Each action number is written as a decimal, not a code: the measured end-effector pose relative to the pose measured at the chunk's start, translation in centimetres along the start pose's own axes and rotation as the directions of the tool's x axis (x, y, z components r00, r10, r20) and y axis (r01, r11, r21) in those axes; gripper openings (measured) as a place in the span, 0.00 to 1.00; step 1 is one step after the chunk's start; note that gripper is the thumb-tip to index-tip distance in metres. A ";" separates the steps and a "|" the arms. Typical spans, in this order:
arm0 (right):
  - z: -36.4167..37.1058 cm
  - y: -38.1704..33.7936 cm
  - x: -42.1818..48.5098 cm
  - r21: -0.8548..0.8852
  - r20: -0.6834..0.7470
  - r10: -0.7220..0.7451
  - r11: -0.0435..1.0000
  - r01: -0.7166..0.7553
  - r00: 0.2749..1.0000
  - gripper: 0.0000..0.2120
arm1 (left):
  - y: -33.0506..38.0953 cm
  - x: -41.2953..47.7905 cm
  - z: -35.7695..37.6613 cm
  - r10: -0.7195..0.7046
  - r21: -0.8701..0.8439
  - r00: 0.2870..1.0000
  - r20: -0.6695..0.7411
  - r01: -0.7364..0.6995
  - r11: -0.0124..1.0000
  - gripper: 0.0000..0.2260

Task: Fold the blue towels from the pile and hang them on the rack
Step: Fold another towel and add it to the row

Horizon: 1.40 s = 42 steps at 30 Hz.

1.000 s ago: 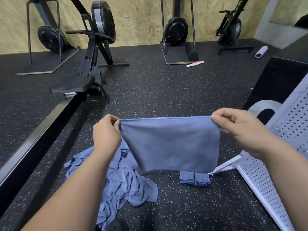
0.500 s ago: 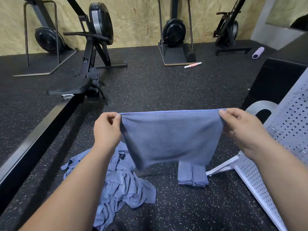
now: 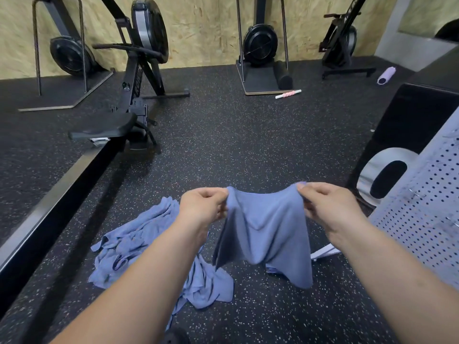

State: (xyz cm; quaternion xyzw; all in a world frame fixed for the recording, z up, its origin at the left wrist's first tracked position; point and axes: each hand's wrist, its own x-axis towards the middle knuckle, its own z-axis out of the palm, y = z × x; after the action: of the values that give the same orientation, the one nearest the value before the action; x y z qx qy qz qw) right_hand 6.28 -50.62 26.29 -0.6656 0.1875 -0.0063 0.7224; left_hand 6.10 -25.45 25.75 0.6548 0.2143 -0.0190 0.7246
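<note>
A blue towel (image 3: 265, 234) hangs in the air in front of me, sagging in the middle into a soft fold. My left hand (image 3: 202, 207) pinches its upper left corner and my right hand (image 3: 327, 207) pinches its upper right corner, the two hands close together. On the dark floor below and to the left lies a crumpled pile of blue towels (image 3: 149, 254). The white perforated rack (image 3: 422, 219) stands at the right edge, with one white foot (image 3: 325, 252) showing under the towel.
A rowing machine with a black seat (image 3: 104, 126) and a long rail (image 3: 49, 207) runs along the left. A black box (image 3: 417, 120) stands at the right. Exercise machines line the back wall, with a pink roller stick (image 3: 288, 93) and a purple roller (image 3: 386, 75) on the floor.
My hands have come together from a wide spread, so the taut, flat towel now sags and folds in the middle. The folded towels on the floor behind it are now hidden.
</note>
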 end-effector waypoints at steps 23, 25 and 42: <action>4.3 1.5 -4.5 -0.533 0.240 -0.407 0.704 0.470 0.881 0.06 | -2.0 -4.0 3.7 0.135 0.003 0.987 0.090 -0.135 0.991 0.02; 4.3 1.6 -4.8 -0.553 0.251 -0.437 0.668 0.498 0.864 0.06 | -2.2 -4.1 3.7 0.148 0.010 0.984 0.096 -0.150 0.989 0.02; 1.7 -0.8 -2.8 -0.531 0.241 -0.511 0.642 0.553 0.825 0.06 | -2.2 -0.5 0.7 0.307 0.699 0.906 0.292 -0.421 0.578 0.18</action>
State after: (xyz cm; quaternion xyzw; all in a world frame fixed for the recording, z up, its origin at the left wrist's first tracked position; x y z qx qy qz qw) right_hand 4.38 -48.41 27.89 -0.8779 -0.0488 -0.1381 0.4560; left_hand 5.17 -26.58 23.92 0.9201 -0.0032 -0.0015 0.3916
